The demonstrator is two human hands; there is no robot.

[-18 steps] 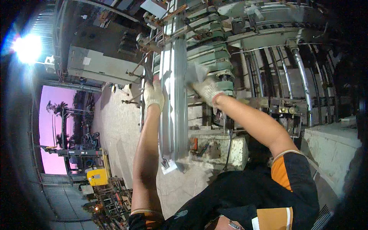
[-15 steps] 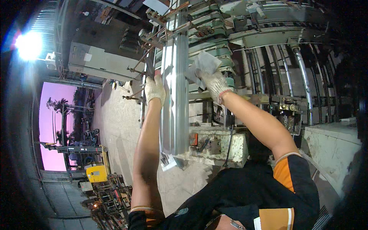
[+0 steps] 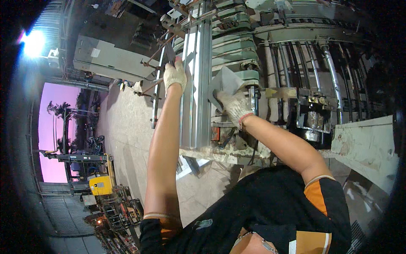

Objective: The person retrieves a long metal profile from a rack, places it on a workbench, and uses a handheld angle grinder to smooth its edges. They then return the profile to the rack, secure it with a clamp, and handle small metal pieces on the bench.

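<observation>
A long, shiny ribbed metal profile (image 3: 196, 93) runs away from me over the green rollers of a machine (image 3: 230, 48). On its left side, my gloved left hand (image 3: 174, 75) is closed around a dark flat strip (image 3: 170, 53). The strip points away from me beside the profile. To the right of the profile, my gloved right hand (image 3: 235, 106) grips a bent grey sheet (image 3: 228, 81), whose broad face sticks out beyond the fingers. The sheet's left edge is close to the profile; whether they touch I cannot tell. Fingers of the right hand are partly hidden and blurred.
Rusty clamp rods (image 3: 148, 63) stick out left of the profile. Metal bars (image 3: 311, 67) and a pale machine housing (image 3: 363, 139) are on the right. White papers (image 3: 190, 166) lie below the profile's near end. A yellow forklift (image 3: 100, 185) stands far left.
My view has shifted a little. The left hand and its strip have moved farther away; the right hand sits slightly nearer me with the sheet. The profile's near end appears farther from my body.
</observation>
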